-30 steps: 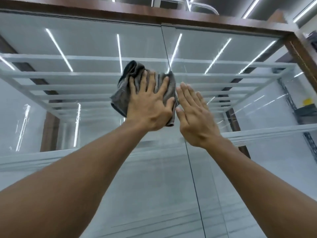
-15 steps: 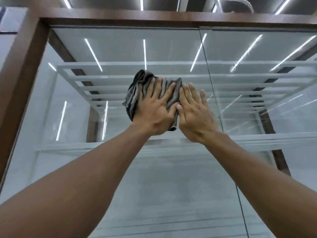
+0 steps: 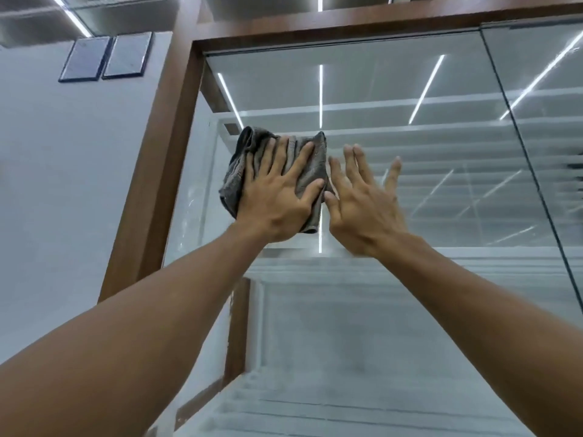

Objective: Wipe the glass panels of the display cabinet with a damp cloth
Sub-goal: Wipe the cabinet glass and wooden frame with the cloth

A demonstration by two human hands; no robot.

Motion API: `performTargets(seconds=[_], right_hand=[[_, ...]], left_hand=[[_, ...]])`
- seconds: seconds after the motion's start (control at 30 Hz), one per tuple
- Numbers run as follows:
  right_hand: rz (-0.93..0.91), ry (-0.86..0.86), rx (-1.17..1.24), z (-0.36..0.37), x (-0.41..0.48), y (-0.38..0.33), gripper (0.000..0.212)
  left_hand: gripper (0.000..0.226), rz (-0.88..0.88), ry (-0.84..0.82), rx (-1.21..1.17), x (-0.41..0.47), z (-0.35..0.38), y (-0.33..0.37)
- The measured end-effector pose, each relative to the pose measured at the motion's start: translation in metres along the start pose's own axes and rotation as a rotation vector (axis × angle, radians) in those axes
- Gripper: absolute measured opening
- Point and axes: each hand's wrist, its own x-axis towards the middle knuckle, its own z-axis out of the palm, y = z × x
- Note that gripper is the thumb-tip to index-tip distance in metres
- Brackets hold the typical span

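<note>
High on the glass panel (image 3: pixel 394 89), towards its upper left corner, a grey cloth (image 3: pixel 235 181) lies folded against the pane. The left hand (image 3: pixel 277 200) presses it there with straight, spread fingers. The cloth's left edge sits near the brown wooden frame (image 3: pixel 164 171), with only a narrow strip of glass between them. Above it, bare glass runs up to the top rail. To the right a wide stretch reaches a dark vertical seam (image 3: pixel 520 152), where the next panel begins.

The cloth is dark, ribbed and bunched into thick folds at its top left. The right hand (image 3: pixel 362 209) is just beside the cloth's right edge, fingers straight and fanned. It is blurred and may be flat on the glass. Left of the frame, a pale wall (image 3: pixel 63 184) carries two dark framed plaques (image 3: pixel 105 56).
</note>
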Motion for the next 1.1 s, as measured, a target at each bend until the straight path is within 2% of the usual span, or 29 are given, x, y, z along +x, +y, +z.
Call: performTargets(seconds=[0.17, 0.3, 0.4, 0.43, 0.57, 0.6, 0.67, 0.73, 0.77, 0.87, 0.97, 1.03, 1.1], right_hand=[[0.015, 0.026, -0.020, 0.005, 0.007, -0.016, 0.073], [0.015, 0.018, 0.014, 0.006, 0.005, -0.015, 0.073], [0.006, -0.001, 0.026, 0.005, 0.005, -0.015, 0.072], [0.000, -0.008, 0.030, 0.005, 0.005, -0.015, 0.072], [-0.074, -0.026, 0.066, -0.004, -0.006, 0.003, 0.072], [-0.091, -0.024, 0.069, -0.007, -0.014, 0.013, 0.072], [-0.073, -0.016, 0.051, -0.009, -0.033, 0.035, 0.070], [-0.011, -0.009, 0.034, -0.012, -0.049, 0.050, 0.070], [0.011, -0.010, 0.031, -0.012, -0.054, 0.054, 0.071], [0.045, 0.003, 0.022, -0.014, -0.065, 0.069, 0.071], [0.085, -0.004, 0.010, -0.019, -0.078, 0.101, 0.072], [0.085, -0.008, -0.013, -0.023, -0.087, 0.120, 0.071], [0.063, -0.004, -0.041, -0.027, -0.094, 0.130, 0.070]], left_hand=[[0.074, -0.075, 0.012, 0.029, -0.010, -0.008, -0.049], [0.076, -0.197, 0.012, -0.048, -0.035, -0.017, -0.086], [0.076, -0.328, 0.023, -0.056, -0.058, -0.011, -0.063], [0.076, -0.293, 0.008, -0.032, -0.061, -0.006, -0.046], [0.072, 0.119, -0.075, -0.001, -0.044, -0.002, -0.013], [0.074, 0.129, -0.080, -0.049, -0.038, -0.002, -0.016], [0.076, -0.009, -0.050, -0.143, -0.027, -0.002, -0.018], [0.072, -0.182, -0.037, -0.086, -0.014, 0.002, 0.002], [0.070, -0.201, -0.038, -0.047, -0.010, 0.005, 0.020], [0.071, 0.023, -0.047, -0.004, -0.023, 0.012, 0.062], [0.073, 0.239, -0.095, -0.022, -0.054, 0.018, 0.054], [0.076, 0.266, -0.097, -0.092, -0.053, 0.017, 0.049], [0.077, 0.141, -0.085, -0.048, -0.032, 0.017, 0.062]])
